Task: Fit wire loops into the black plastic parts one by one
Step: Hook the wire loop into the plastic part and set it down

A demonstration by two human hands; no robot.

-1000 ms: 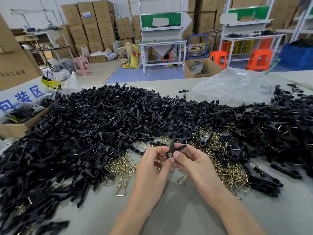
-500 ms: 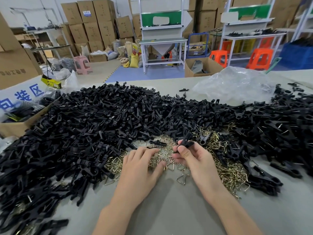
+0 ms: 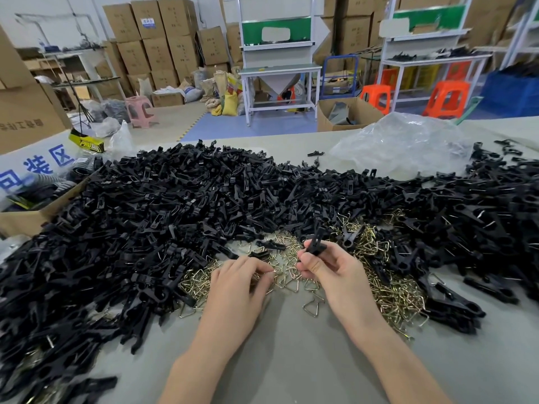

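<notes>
Our right grip (image 3: pixel 335 275) pinches one black plastic part (image 3: pixel 316 243) upright between thumb and fingers, just above the counter (image 3: pixel 291 360). Our left grip (image 3: pixel 236 290) rests curled, fingertips down, on the wire loops (image 3: pixel 390 293); whether it pinches one we cannot tell. The brass-coloured loops lie heaped between and beside our hands, ringed by a broad pile of black parts (image 3: pixel 175 205), with a crumpled clear plastic bag (image 3: pixel 402 144) and a cardboard box (image 3: pixel 26 220) at the counter's far edges.
</notes>
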